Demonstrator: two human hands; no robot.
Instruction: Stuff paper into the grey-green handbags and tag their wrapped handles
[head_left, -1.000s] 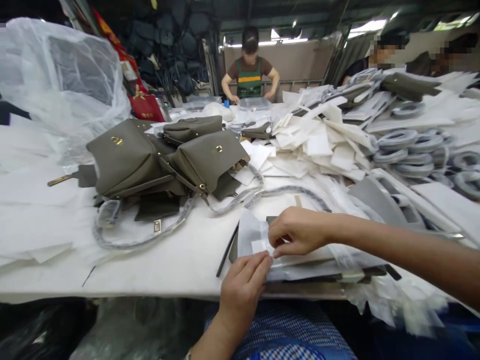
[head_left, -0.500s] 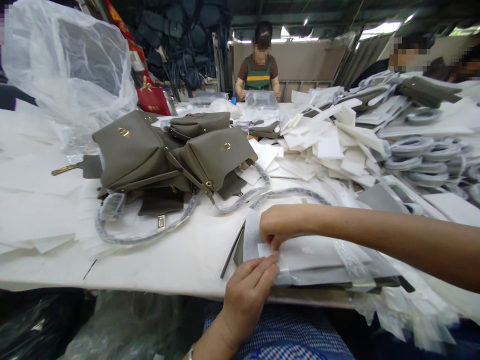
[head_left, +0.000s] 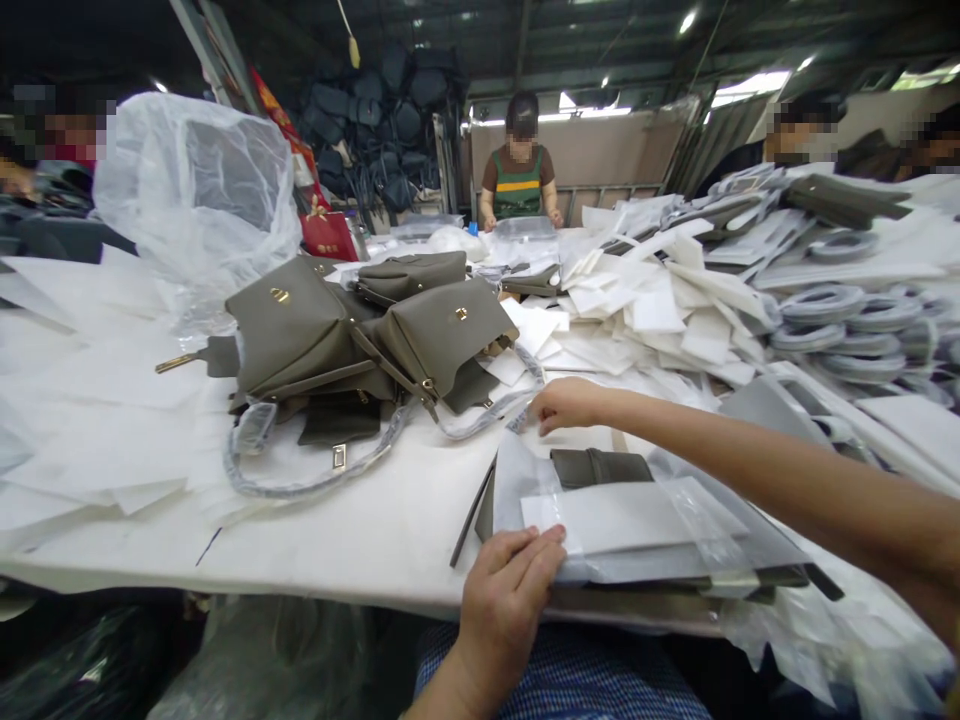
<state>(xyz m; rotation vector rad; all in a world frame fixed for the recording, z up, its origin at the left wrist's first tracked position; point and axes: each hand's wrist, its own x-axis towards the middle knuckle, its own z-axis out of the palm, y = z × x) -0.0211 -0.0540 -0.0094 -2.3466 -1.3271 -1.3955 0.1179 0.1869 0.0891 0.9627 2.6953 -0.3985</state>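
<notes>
At the table's front edge lies a flat olive-grey bag (head_left: 607, 467), partly covered by translucent sheeting and a white sheet (head_left: 645, 515) with clear film over it. My left hand (head_left: 510, 590) rests on the sheet's near left corner, its fingers stretched out flat and its thumb out of sight. Beyond the bag, my right hand (head_left: 568, 405) has its fingers curled closed beside a plastic-wrapped strap (head_left: 517, 418). What it pinches, if anything, is hidden.
Olive bags (head_left: 300, 325) with gold fittings and wrapped straps are heaped left of centre. White sheets (head_left: 97, 400) lie further left, near a clear plastic bag (head_left: 202, 190). Loose white pieces (head_left: 656, 305) and wrapped coils (head_left: 825, 320) are piled right. A person (head_left: 519, 170) works opposite.
My right hand has lifted off the white sheet and moved away from me to the strap, uncovering part of the olive-grey bag. My left hand's fingers now lie flatter. The view has tilted up.
</notes>
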